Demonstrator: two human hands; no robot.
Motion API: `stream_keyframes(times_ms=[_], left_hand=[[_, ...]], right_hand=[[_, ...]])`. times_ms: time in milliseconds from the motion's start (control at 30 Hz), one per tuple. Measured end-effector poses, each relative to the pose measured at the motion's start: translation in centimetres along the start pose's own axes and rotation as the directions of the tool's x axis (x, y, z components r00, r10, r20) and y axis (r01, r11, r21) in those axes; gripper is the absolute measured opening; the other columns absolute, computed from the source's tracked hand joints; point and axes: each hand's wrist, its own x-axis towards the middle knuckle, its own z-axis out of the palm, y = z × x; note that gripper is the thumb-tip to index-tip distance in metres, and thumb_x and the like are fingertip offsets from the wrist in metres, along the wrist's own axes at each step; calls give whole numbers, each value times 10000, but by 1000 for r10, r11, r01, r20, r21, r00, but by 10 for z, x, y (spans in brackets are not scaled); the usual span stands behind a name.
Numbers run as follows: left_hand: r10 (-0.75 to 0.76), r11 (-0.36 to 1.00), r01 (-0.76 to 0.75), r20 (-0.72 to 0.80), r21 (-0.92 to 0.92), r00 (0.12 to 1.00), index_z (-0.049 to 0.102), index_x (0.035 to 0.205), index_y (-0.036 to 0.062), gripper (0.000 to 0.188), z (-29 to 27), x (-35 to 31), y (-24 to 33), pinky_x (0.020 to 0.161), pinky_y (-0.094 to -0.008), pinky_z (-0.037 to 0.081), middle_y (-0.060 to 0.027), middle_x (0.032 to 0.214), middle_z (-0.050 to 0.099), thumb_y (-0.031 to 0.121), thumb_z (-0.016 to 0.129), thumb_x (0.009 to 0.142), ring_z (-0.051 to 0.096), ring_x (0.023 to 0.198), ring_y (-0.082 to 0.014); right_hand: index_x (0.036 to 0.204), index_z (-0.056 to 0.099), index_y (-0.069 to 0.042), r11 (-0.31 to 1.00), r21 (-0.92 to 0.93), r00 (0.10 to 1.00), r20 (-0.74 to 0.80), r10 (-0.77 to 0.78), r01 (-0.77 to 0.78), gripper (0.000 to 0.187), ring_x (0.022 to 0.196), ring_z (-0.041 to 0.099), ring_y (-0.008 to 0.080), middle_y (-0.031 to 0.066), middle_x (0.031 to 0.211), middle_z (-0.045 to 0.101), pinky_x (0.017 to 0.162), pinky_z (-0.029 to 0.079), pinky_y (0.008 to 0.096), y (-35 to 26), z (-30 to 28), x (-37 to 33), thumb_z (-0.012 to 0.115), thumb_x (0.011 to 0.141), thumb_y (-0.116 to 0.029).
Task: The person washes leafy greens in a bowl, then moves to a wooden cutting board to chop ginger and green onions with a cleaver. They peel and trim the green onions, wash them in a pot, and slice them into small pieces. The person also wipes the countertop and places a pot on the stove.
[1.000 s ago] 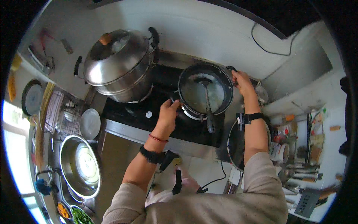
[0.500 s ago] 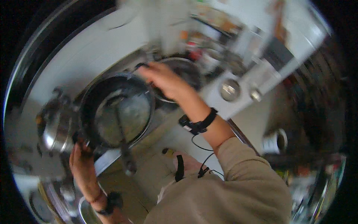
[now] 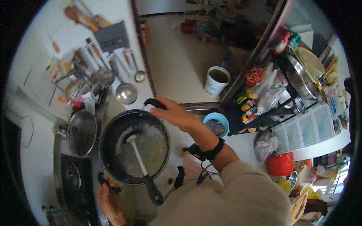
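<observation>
Between my hands is a deep black two-handled wok (image 3: 107,150), held beside the counter. Cloudy liquid (image 3: 155,145) covers its bottom. Closed around the far black loop handle is my right hand (image 3: 175,113); my left hand (image 3: 108,201) grips the near handle, its fingers partly hidden. A cooking utensil with a pale shaft (image 3: 138,157) and black grip leans in the wok, its head toward the far side and its grip hanging over the near rim. Neither hand touches it.
A gas stove (image 3: 73,177) and a round pan (image 3: 82,132) lie left. Ladles and a skimmer (image 3: 126,93) hang by the wall. Ahead, beyond a doorway sill (image 3: 200,108), stands a white bucket (image 3: 217,83). A blue basin (image 3: 222,119) and crowded shelf (image 3: 264,116) are right.
The view has turned right, bringing the doorway, bucket and shelf into sight. The wok has moved with both hands away from the steel pot beside it. Both hands keep hold of its handles.
</observation>
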Motion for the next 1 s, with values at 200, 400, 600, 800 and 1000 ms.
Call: stream_keyframes(times_ms=[200, 400, 600, 800, 1000], left_hand=[[-182, 983, 176, 216, 46, 959, 604, 1135, -28, 257, 149, 88, -83, 825, -319, 470, -86, 926, 666, 134, 633, 937, 612, 865, -172], [-407, 912, 405, 240, 60, 881, 594, 1089, -38, 198, 282, 178, -175, 780, -337, 523, -103, 995, 639, 88, 613, 937, 609, 877, -201], [-382, 922, 324, 375, 211, 845, 597, 1134, -31, 250, 403, 245, -221, 814, -286, 493, -82, 972, 645, 161, 569, 977, 599, 913, -162], [-397, 912, 293, 434, 288, 809, 594, 1140, -20, 279, 488, 349, -248, 862, -311, 440, -54, 949, 625, 189, 588, 955, 570, 882, -163], [-407, 899, 218, 537, 381, 739, 599, 1124, -4, 292, 550, 464, -270, 802, -295, 422, -51, 905, 606, 246, 567, 977, 545, 872, -153]], right_hand=[[1316, 504, 32, 999, 52, 942, -336, 27, -10, 537, 946, 542, 136, 65, 1067, 612, 833, 459, 276, 18, -167, -35, 671, 924, -295], [1399, 449, 55, 999, -12, 856, -516, 27, -39, 615, 993, 544, 154, 81, 1144, 602, 872, 444, 286, 24, -313, -25, 679, 909, -236], [1417, 428, 38, 999, -18, 699, -714, 23, -51, 624, 1028, 578, 176, 112, 1178, 630, 921, 449, 313, 23, -416, 22, 670, 914, -241], [1440, 392, 41, 994, 107, 641, -764, 81, 1, 696, 1170, 543, 253, 202, 1357, 521, 975, 430, 328, 53, -486, 89, 683, 902, -290], [1366, 468, 58, 987, 152, 505, -848, 162, -60, 566, 958, 568, 181, 92, 1113, 628, 864, 447, 313, 84, -535, 167, 653, 921, -238]])
